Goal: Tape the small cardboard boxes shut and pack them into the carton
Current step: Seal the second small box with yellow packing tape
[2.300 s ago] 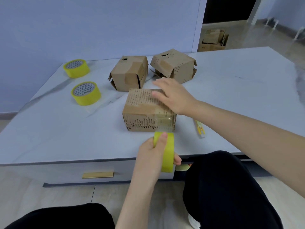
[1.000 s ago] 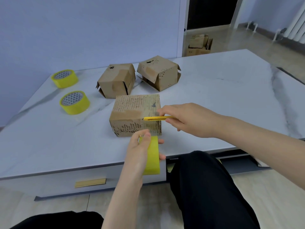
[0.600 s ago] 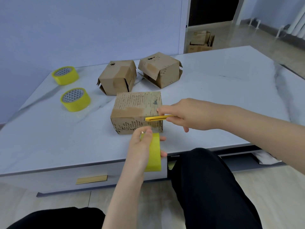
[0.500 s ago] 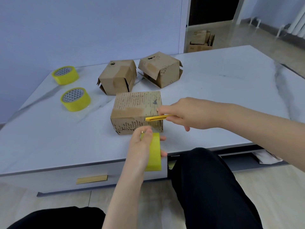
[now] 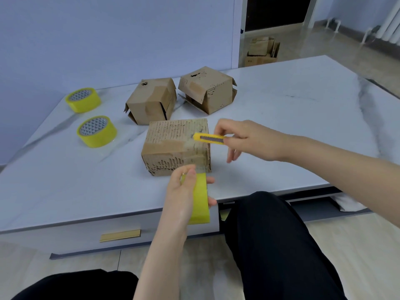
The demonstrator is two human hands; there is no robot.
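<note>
Cardboard box (image 5: 173, 146) sits closed on table (image 5: 292, 126); left hand (image 5: 184, 195) grips tape roll (image 5: 200, 200), right hand (image 5: 249, 139) pinches cutter (image 5: 208, 138) near its top.

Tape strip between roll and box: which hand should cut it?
Likely right: the right hand holds the yellow utility knife over the front cardboard box, near the strip; the left hand grips the tape roll.

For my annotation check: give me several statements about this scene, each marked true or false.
1. The left hand grips a yellow tape roll. True.
2. The right hand is empty. False: it holds a yellow utility knife.
3. Three small cardboard boxes stand on the table. True.
4. Only one unused roll lies on the table. False: two spare rolls lie there.
</note>
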